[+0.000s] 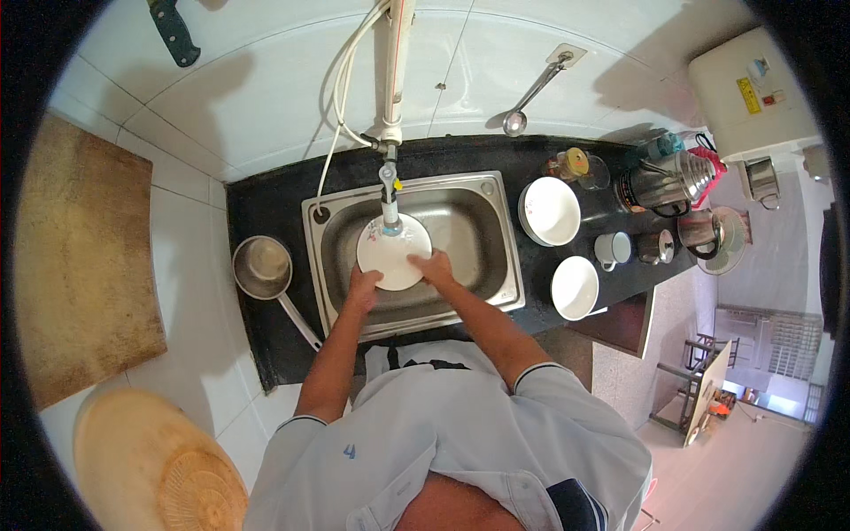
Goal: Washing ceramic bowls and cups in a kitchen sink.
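A white plate (396, 262) with a small floral print is held over the stainless steel sink (475, 219). My left hand (364, 287) grips its lower left rim, thumb on the upper face. On the plate's right side my right hand (435, 267) has hold of the rim, with the thumb reaching over the face. Directly above the plate's far part is the faucet (390, 209), whose spout hides some of it. Whether water is running cannot be made out.
Right of the sink stand stacked white bowls (551, 211), another white bowl (575, 289), an enamel mug (612, 250), a lidded metal pot (656, 247) and a metal thermos (664, 182). A long-handled saucepan (263, 267) sits left. A ladle (531, 99) hangs on the tiled wall.
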Demonstrator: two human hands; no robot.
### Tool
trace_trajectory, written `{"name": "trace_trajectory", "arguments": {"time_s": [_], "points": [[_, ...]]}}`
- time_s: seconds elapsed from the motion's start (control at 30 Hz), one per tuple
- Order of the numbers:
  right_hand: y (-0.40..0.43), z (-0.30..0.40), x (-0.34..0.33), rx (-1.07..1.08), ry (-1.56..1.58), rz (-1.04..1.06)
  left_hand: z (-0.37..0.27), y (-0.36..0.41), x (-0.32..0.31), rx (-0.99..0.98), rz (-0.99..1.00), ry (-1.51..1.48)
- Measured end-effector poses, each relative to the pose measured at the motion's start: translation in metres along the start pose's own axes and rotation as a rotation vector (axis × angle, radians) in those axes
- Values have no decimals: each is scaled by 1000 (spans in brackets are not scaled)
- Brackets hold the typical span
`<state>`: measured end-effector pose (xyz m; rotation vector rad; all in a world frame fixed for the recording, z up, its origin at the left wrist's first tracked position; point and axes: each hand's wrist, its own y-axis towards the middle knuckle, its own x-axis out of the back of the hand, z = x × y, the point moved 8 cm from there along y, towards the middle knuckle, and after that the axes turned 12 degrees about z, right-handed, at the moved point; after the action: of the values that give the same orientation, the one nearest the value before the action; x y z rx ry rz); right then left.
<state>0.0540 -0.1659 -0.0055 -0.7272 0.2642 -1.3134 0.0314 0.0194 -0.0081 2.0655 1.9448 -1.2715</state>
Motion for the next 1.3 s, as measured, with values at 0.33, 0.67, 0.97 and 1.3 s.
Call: {"name": "trace_trajectory", "arguments": {"time_s": [0.33, 0.67, 0.97, 1.3], "points": [[-22, -6, -63, -147, 655, 228, 2, 3, -13, -131, -71, -179], [-8, -5, -53, -76, 417, 64, 1, 0, -13, -44, -70, -249], [0, 27, -3, 190, 153, 100, -2, -3, 1, 68, 62, 29], [-7, 26, -11, 36, -264, 176, -13, 0, -8, -50, -15, -39]]}}
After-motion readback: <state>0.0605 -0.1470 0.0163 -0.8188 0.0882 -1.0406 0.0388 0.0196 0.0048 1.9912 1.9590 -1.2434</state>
